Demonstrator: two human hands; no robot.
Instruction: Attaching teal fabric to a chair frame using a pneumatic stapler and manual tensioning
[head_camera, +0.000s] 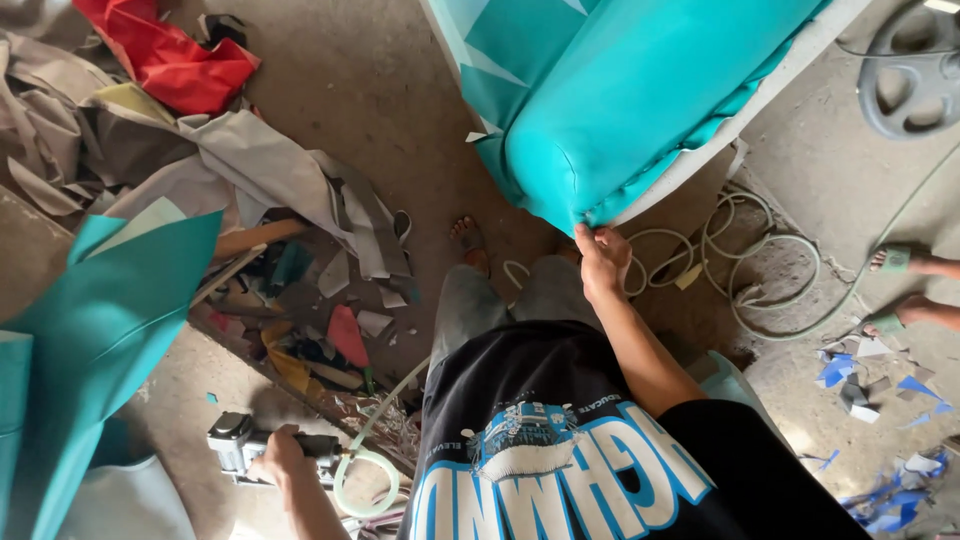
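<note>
Fingers of the left hand (283, 455) are wrapped tight around the grip of a grey pneumatic staple gun (243, 442), held low beside the hip, with its pale green air hose (365, 470) looping off the tool and trailing across the concrete floor (370, 90). Further out, the right hand (603, 262) is pinched shut on the lower corner of the teal vinyl cover (640, 90), where the material bunches into small pleats against the pale frame edge (745, 100) of the upholstered seat.

Doing this well seems to hinge on that right-hand pull: tension drawn evenly toward the underside, pleats spread small and regular rather than one fat fold. The gun's nose would need to sit flat on the frame, just beside the pinching fingers and never over them. Slack in the hose matters too, since a snag could jerk the tool.

Beyond lie grey and red fabric offcuts (250, 160), a coiled white hose (760, 270), and another person's sandalled feet (905, 285).
</note>
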